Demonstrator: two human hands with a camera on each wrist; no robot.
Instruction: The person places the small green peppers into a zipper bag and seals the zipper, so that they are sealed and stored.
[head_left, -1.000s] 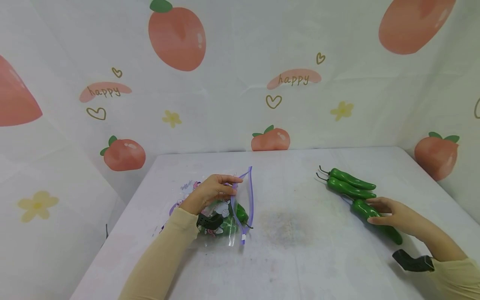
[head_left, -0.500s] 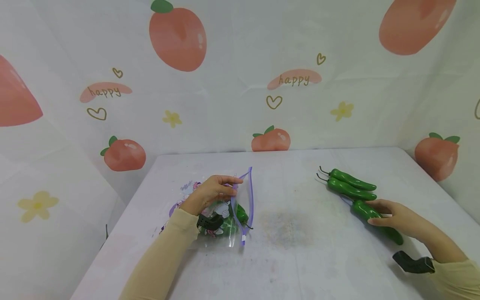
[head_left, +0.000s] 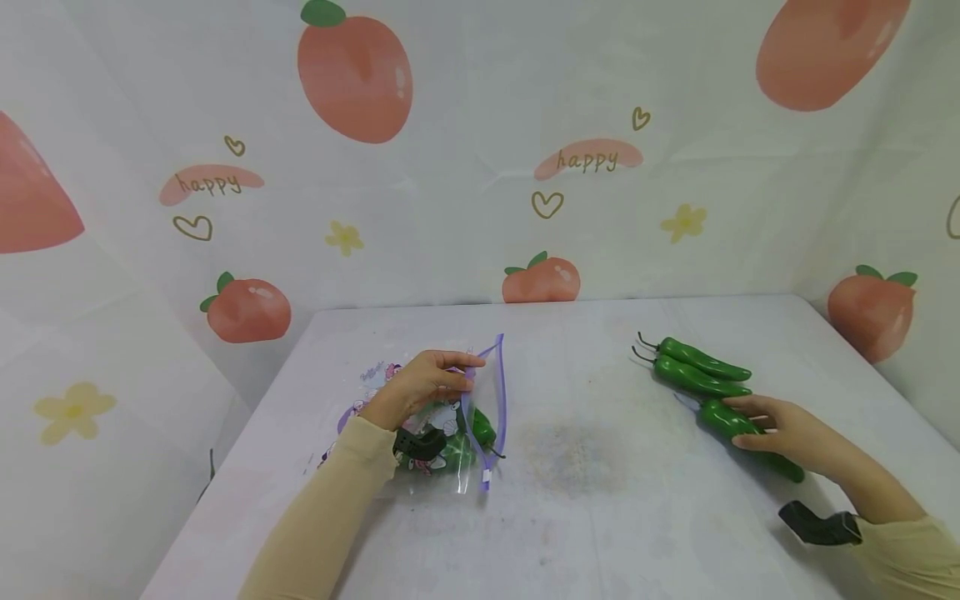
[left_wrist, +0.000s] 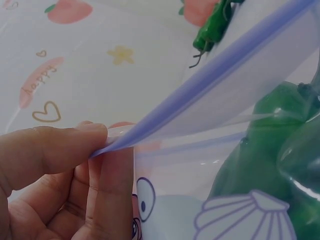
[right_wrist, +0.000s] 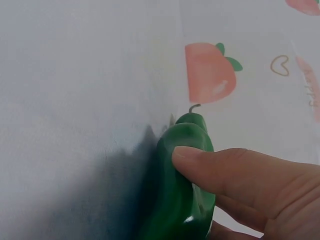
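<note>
My left hand (head_left: 427, 382) pinches the purple-edged mouth of a clear zip bag (left_wrist: 175, 105) between thumb and fingers, holding the opening apart. Inside the printed bag are green peppers (left_wrist: 280, 120), one with its stem poking toward the mouth. On the right side of the table, my right hand (head_left: 783, 429) grips a long green chili pepper (right_wrist: 175, 185), thumb on one side and fingers on the other. Its stem end points up and left in the head view. Two more chili peppers (head_left: 701, 377) lie side by side just beyond it.
The white table (head_left: 585, 533) carries a brownish smudge near its middle. A white curtain (head_left: 450, 183) printed with peaches, hearts and flowers rises behind the table and along both sides. A small white slider (head_left: 487, 476) sits at the near end of the bag's zip.
The held chili pepper and my right hand have shifted very slightly left and up. My left hand and the bag look unchanged.
</note>
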